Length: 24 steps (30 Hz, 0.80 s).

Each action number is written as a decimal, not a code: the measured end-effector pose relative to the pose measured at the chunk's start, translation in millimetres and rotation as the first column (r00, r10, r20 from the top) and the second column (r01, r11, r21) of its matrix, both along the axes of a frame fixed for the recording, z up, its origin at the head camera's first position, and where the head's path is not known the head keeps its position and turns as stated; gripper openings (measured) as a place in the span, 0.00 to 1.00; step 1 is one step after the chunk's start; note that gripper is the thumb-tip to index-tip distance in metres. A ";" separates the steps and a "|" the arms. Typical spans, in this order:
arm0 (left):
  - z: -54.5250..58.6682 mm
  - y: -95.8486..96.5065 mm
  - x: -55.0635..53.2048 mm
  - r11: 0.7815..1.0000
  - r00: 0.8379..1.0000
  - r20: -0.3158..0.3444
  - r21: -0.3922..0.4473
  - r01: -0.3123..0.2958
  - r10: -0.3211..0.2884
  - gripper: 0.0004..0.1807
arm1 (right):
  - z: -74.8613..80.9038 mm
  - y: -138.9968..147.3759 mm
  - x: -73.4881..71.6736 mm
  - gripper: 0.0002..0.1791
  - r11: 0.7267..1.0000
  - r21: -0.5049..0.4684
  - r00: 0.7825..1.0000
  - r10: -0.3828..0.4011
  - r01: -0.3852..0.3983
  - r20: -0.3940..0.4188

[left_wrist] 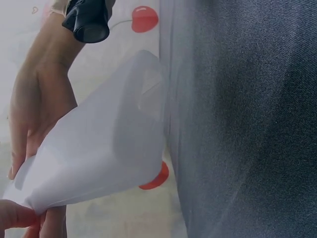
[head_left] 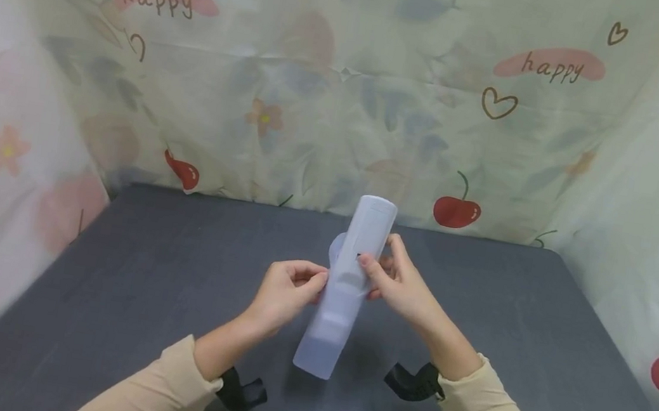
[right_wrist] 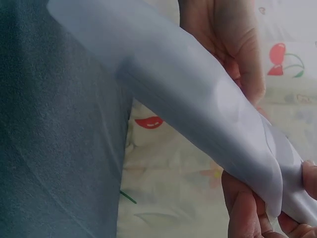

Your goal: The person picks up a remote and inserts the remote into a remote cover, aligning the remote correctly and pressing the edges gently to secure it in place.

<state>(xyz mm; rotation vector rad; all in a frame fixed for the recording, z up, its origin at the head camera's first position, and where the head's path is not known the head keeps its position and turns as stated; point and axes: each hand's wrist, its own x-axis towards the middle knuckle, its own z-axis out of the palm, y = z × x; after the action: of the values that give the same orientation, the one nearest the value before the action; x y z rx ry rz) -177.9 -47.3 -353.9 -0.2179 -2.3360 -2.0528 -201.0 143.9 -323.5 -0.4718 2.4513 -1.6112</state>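
A long white rounded device (head_left: 374, 223) is held tilted above the table, its upper end bare. Its lower part lies inside a translucent plastic sleeve (head_left: 324, 336), which hangs past it as a soft, hollow end. My right hand (head_left: 404, 284) grips the device from the right, thumb on its front near a small dark mark. From the left, my left hand (head_left: 287, 291) pinches the sleeve's edge between thumb and fingers. A rounded translucent flap (head_left: 336, 248) stands out behind the device. In the left wrist view the sleeve (left_wrist: 104, 144) shows its open-looking lower end.
The dark grey cloth-covered table (head_left: 163, 294) spreads below both hands. Behind it hangs a pale printed curtain (head_left: 337, 114) with cherries, hearts and lettering, and similar cloth closes both sides. Black wrist mounts (head_left: 415, 382) stick out under the sleeves of both arms.
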 end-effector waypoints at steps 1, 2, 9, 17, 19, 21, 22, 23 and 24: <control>0.2 -0.2 0.1 1.000 1.000 0.000 -0.001 -0.004 0.004 0.10 | -0.6 -0.6 0.3 0.25 1.000 0.000 1.000 0.000 0.000 -0.005; 0.3 -0.5 0.1 1.000 1.000 0.000 -0.003 -0.007 0.007 0.10 | -1.0 -1.2 0.5 0.25 1.000 -0.001 1.000 -0.002 0.002 -0.005; -0.5 -1.6 -0.8 1.000 1.000 0.006 -0.018 -0.012 0.012 0.11 | -2.9 -3.2 0.6 0.25 1.000 0.009 1.000 -0.013 0.013 0.004; 5.1 -5.7 -2.8 0.988 0.985 0.138 -0.105 0.114 -0.099 0.13 | -10.0 -2.7 1.8 0.24 0.999 -0.014 0.999 -0.041 0.041 0.011; 6.0 -5.9 -2.0 0.980 0.977 0.165 -0.124 0.153 -0.132 0.15 | -12.1 -2.2 2.1 0.24 0.999 -0.012 0.999 -0.046 0.046 0.011; 6.4 -5.9 -1.7 0.971 0.969 0.183 -0.138 0.193 -0.167 0.17 | -13.3 -2.2 2.1 0.24 0.999 -0.010 0.999 -0.047 0.047 0.006; 6.5 -6.0 -1.6 0.967 0.966 0.186 -0.148 0.210 -0.181 0.18 | -13.5 -2.4 2.1 0.24 0.999 -0.009 0.999 -0.047 0.047 0.003; 6.3 -5.8 -1.9 0.962 0.964 0.183 -0.157 0.224 -0.194 0.20 | -13.3 -2.7 2.4 0.24 0.999 -0.008 0.999 -0.043 0.043 -0.002; 6.0 -5.7 -2.0 0.957 0.963 0.176 -0.170 0.234 -0.204 0.21 | -13.4 -3.0 2.4 0.24 0.999 -0.005 0.999 -0.037 0.037 -0.007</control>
<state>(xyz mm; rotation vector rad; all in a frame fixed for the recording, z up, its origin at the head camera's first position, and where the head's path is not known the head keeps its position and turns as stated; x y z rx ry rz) -179.8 -53.0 -347.9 -0.3479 -2.7205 -2.0031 -198.6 140.9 -336.9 -0.4361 2.4756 -1.6333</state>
